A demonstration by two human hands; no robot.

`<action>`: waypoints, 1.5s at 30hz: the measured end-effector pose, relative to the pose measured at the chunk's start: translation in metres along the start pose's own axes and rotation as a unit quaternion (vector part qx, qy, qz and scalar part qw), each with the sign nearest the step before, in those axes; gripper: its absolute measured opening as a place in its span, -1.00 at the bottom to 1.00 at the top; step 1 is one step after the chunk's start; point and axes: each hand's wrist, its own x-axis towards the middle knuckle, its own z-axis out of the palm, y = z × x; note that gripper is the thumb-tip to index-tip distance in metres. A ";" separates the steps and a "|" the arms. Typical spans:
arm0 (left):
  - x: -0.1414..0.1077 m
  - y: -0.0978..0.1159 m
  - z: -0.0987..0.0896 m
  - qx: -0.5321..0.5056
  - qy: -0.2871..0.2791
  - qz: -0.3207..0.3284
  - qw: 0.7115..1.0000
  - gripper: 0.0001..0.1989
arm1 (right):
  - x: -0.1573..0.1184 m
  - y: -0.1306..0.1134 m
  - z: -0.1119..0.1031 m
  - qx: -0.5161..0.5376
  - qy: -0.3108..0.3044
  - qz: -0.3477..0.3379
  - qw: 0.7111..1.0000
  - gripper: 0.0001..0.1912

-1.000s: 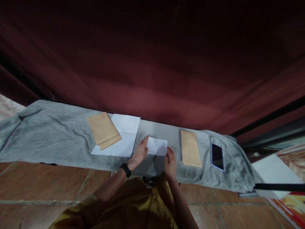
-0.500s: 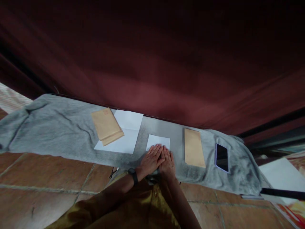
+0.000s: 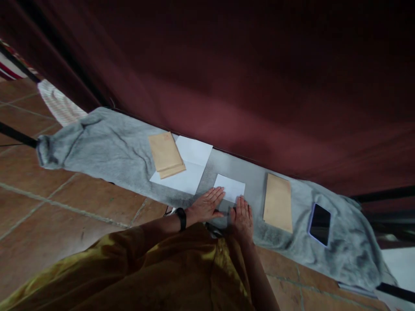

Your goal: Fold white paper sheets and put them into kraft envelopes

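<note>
A small white sheet of paper (image 3: 231, 186), which looks folded, lies on the grey cloth in front of me. My left hand (image 3: 207, 204) rests flat with its fingertips on the paper's near left corner, fingers stretched out. At the near right corner lies my right hand (image 3: 242, 218), also flat, fingertips touching the edge. The two hands are apart, and neither grips anything. Left of the paper, brown envelopes (image 3: 166, 151) overlap a larger creased white sheet (image 3: 197, 157). On the right lies another brown envelope (image 3: 278, 203), seemingly stacked on one more.
The grey cloth (image 3: 119, 151) covers a long narrow surface. A phone (image 3: 320, 224) lies toward its right end. A dark red curtain (image 3: 227, 103) hangs along the far edge. Tiled floor (image 3: 97, 203) shows on the near side.
My hands were side by side on the paper; now they have parted to its left and right corners. The view has turned, so everything on the cloth appears shifted right.
</note>
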 end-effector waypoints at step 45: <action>-0.002 -0.009 0.010 0.072 0.022 -0.007 0.997 -0.18 | 0.075 0.003 0.016 -0.082 -0.033 -0.005 0.996 -0.43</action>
